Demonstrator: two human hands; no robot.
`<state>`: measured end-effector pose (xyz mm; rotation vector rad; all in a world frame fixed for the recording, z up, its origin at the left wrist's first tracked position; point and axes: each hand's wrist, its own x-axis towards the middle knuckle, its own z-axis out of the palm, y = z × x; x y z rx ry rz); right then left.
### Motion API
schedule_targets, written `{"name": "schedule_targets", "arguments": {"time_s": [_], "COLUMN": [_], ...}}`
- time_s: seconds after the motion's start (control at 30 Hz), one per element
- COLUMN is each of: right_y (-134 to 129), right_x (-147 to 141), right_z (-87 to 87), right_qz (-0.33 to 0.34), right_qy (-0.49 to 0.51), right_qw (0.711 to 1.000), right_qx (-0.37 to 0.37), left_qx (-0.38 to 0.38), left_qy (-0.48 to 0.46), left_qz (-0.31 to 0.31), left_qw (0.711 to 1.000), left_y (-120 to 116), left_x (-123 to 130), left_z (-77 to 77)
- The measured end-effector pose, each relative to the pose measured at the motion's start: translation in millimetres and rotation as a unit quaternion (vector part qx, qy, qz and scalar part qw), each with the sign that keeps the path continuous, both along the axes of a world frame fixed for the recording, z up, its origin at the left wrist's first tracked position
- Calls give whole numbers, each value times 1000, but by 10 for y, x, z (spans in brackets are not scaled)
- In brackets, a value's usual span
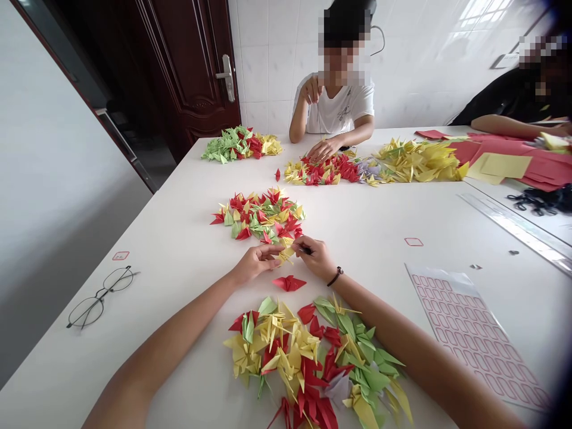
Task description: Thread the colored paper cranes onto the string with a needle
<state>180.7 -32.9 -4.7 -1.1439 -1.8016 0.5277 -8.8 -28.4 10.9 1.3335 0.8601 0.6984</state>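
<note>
Between the fingers of my left hand (260, 262), a yellow paper crane (285, 252) is pinched at the centre of the table. My right hand (316, 257) is closed beside it, its fingertips against the crane's right side. Something small and black shows in the right fingers; its kind is unclear. Just below the hands lies a single red paper crane (289, 283). A large heap of red, yellow and green paper cranes (290, 357) spreads between my forearms. Beyond my fingers is another mixed pile of cranes (259, 214).
Eyeglasses (100, 296) lie at the left; a sticker sheet (473, 333) and a clear ruler (522, 232) at the right. Opposite, a person in a white shirt (335, 107) touches more cranes. Another person's arm (513, 125) is near red paper sheets (543, 170) at the far right.
</note>
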Motion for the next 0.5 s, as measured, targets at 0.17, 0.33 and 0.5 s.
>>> {"name": "schedule_targets", "arguments": {"time_s": [0.17,0.33,0.5], "right_y": [-15,-16,-13], "right_x": [-17,-20,-18], "right_z": [19,20,6], "right_qz": [-2,2,-6], "right_qy": [-29,-28,-19], "right_qw": [1000,1000,1000], "right_qx": [1,3,15], "left_qx": [6,5,4], "left_qy": [2,-24,-52], "left_qz": [7,7,15], "left_qw": [1000,1000,999], "left_y": [9,18,45], "left_x": [4,-5,-28], "left_z": [-10,2,-41]}}
